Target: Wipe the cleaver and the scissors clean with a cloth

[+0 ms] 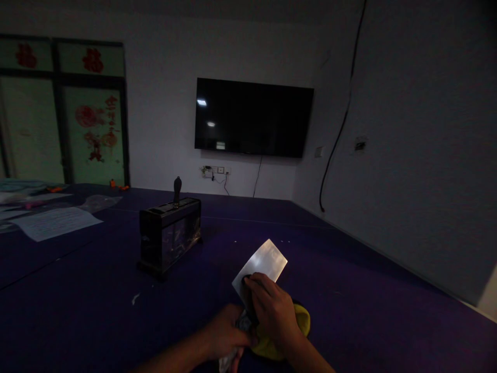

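Note:
A cleaver with a broad, shiny blade (266,259) is tilted up toward the far right, in front of me. My left hand (227,329) is closed at its handle end, where a crumpled whitish material (227,360) shows beneath the fingers. The handle itself is mostly hidden. Over the lower blade, my right hand (274,311) has its fingers curled on a dark piece pressed to the metal. A yellow cloth with a dark edge (303,320) bulges out from under that palm; the dark piece seems to belong to it.
A dark knife block (171,233) with one black handle (177,191) sticking up stands to the left on the purple tabletop (368,311). Papers (58,223) and clear plastic (101,203) lie at far left. Beyond are a wall television (254,116) and a hanging cable (341,124).

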### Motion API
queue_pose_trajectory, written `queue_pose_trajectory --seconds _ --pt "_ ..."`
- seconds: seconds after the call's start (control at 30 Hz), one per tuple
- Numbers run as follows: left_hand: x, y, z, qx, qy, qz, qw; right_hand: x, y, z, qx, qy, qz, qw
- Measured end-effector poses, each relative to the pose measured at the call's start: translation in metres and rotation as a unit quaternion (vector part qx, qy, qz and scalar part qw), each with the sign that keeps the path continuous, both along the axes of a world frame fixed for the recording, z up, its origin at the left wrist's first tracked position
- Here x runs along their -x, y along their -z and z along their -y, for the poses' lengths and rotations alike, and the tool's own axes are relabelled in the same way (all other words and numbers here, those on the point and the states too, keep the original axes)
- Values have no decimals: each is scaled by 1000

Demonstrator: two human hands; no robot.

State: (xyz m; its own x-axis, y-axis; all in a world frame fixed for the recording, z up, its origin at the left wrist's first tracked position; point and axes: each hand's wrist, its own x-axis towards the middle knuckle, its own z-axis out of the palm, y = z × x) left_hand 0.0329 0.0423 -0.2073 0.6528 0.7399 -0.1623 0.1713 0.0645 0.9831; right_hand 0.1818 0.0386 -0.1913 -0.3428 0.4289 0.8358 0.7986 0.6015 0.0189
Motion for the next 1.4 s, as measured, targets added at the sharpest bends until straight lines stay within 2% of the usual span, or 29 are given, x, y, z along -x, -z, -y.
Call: queue_pose_trajectory --seconds 0.17,0.43,0.6,0.93,1.13,1.27,1.4 --pt "-1 2 1 -2 -18 -14 1000 -3 3 -4 1 32 -19 999" --pt "-3 -1 2 -41 -17 4 999 11 0 4 29 2 63 998" --pt "-4 3 -1 -10 0 8 1000 13 0 5 38 0 73 997" --pt "-3 0 -1 -2 -12 -11 1000 1 0 -4 31 53 -1 998" --pt "-4 5 -1 5 -13 8 1000 10 0 2 33 17 36 999" --pt "-4 7 -4 -38 -15 38 998 15 -1 7 59 -10 78 995" --pt "-5 9 -6 -20 -3 19 1000 14 -1 6 56 -6 79 995"
